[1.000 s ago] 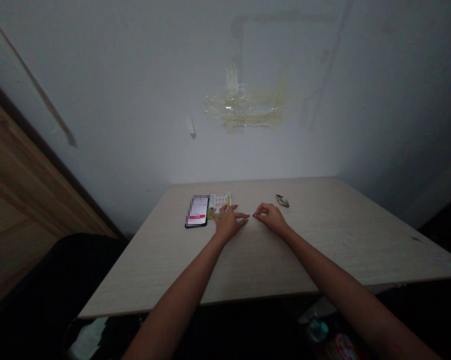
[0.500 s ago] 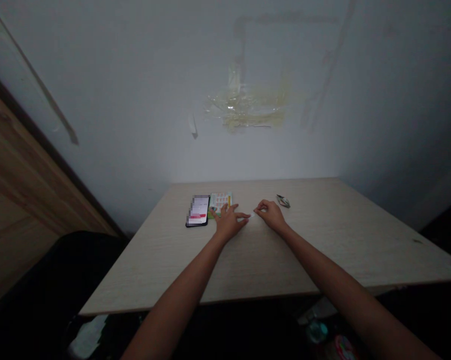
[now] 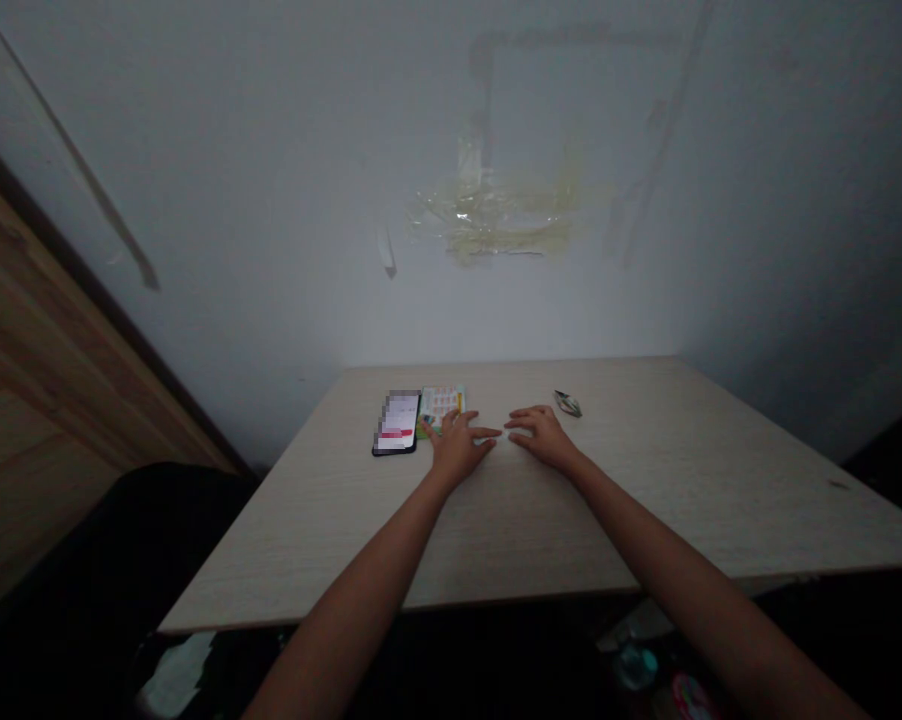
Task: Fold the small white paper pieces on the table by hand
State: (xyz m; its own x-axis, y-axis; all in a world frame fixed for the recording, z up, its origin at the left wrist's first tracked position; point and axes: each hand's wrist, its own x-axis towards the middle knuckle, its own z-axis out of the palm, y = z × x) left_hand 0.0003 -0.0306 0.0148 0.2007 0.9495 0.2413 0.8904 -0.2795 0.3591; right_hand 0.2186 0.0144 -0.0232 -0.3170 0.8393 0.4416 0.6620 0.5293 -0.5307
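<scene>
My left hand (image 3: 457, 445) lies flat on the pale wooden table (image 3: 646, 500), fingers spread, its fingertips on the near edge of a small colourful printed card (image 3: 442, 403). A black phone (image 3: 398, 422) with a lit screen lies just left of the card. My right hand (image 3: 539, 432) rests on the table beside the left, fingers stretched out toward it, the tips nearly meeting. Something small and pale may lie between the fingertips; I cannot make it out. A small crumpled wrapper (image 3: 567, 402) lies behind the right hand.
The table stands against a white wall with old tape marks (image 3: 496, 215). A wooden panel (image 3: 38, 380) runs along the left. Dark floor and some clutter (image 3: 646, 660) show under the table's near edge.
My right hand's fingers have gone from a pinch to stretched flat, and the hand has slid slightly left. The left hand has stayed put.
</scene>
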